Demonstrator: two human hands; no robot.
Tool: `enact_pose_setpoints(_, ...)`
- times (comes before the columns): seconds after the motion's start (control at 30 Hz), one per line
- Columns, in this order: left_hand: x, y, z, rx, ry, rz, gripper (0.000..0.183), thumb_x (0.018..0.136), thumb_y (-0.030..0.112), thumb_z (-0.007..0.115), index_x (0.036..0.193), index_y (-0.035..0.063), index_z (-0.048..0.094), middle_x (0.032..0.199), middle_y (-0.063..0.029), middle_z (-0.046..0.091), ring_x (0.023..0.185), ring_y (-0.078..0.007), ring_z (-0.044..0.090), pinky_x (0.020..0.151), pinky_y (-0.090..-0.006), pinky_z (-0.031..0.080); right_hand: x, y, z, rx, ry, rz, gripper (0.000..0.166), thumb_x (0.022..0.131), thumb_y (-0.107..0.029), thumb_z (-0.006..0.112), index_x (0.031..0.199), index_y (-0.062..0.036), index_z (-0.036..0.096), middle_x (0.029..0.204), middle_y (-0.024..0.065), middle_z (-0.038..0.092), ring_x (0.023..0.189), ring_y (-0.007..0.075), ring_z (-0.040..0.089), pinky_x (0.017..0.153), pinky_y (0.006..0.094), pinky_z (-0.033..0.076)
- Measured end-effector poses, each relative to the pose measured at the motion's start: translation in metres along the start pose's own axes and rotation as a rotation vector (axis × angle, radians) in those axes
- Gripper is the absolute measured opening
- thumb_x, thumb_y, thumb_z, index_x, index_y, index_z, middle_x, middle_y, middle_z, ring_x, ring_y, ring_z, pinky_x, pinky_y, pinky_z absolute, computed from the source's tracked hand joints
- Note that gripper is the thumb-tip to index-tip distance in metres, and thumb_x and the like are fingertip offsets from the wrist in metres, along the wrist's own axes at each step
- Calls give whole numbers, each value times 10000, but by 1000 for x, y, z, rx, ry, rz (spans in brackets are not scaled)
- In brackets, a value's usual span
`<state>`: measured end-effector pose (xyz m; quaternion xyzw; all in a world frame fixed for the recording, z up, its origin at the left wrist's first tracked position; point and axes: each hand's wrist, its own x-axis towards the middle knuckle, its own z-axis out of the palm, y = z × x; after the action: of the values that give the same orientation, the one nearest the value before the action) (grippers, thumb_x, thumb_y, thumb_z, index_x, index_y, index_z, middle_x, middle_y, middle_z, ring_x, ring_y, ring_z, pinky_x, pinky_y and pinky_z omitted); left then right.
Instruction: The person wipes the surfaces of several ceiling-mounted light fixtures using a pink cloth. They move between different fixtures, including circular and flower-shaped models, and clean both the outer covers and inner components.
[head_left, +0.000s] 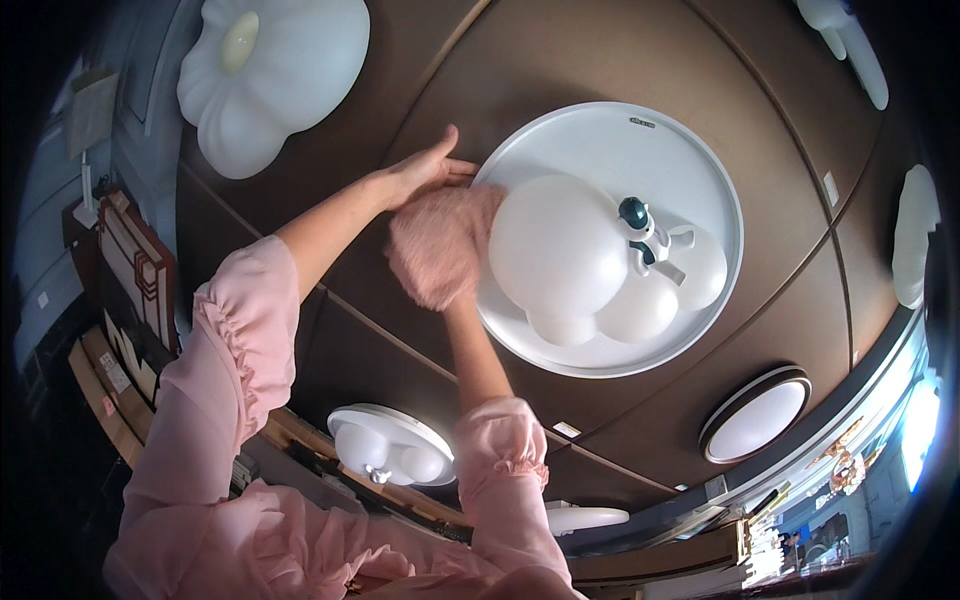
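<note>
A round white light fixture (577, 142) is mounted on a brown panelled surface (420, 330). White globes (559, 247) of several sizes cluster on it, and a small astronaut figure (651, 236) with a dark green helmet sits among them. My left hand (424, 169) has its thumb raised and its fingertips at the fixture's left rim. Below it, a pink plush cleaning cloth or mitt (439, 247) covers my right hand (459, 309) down to the wrist, hiding the fingers. The cloth's edge meets the left side of the largest globe.
A white flower-shaped lamp (300, 67) hangs at the upper left. Below are a second globe fixture (390, 442) and a dark-rimmed round light (757, 416). More white lamps line the right edge. A table lamp (91, 120) and cardboard (101, 390) stand at the left.
</note>
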<state>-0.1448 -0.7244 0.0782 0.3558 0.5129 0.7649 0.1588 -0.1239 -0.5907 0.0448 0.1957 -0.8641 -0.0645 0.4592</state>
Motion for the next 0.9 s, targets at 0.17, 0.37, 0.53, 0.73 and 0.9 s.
enact_pose_setpoints(0.17,-29,0,9,87,149,124,858,814,714,113,1407,98,179,1438,-103,239,1325,-245,226,1070,-402,185,73,7,-18,-60,128,22,253,778,-277,533,951,-98,580,1000,86,556,932,276,505,839,377,360)
enact_pose_setpoints(0.37,-28,-21,9,111,172,-71,931,777,751,77,1416,74,57,1483,-91,75,1366,-246,74,1074,-496,37,115,75,-65,-26,322,151,228,768,-250,547,932,-93,574,959,72,562,877,254,517,777,361,375)
enact_pose_setpoints(0.53,-29,-36,4,-196,138,-24,976,748,783,97,1416,72,49,1482,-77,99,1364,-247,96,1073,-495,7,133,48,-64,-81,110,-17,208,760,-227,559,916,-89,570,926,59,567,831,235,527,726,348,387)
enact_pose_setpoints(0.73,-31,-53,3,-464,169,64,920,751,782,106,1426,159,65,1466,-83,179,1356,-257,134,1069,-500,3,113,17,-17,-209,35,-34,187,750,-200,572,897,-85,564,885,45,572,777,212,539,664,332,402)
enact_pose_setpoints(0.9,-40,-57,-4,-602,650,219,808,808,726,124,1406,183,164,1419,-100,284,1292,-273,285,1061,-477,132,58,3,30,-477,-20,84,171,742,-177,584,881,-81,560,851,32,577,731,194,549,612,319,415)
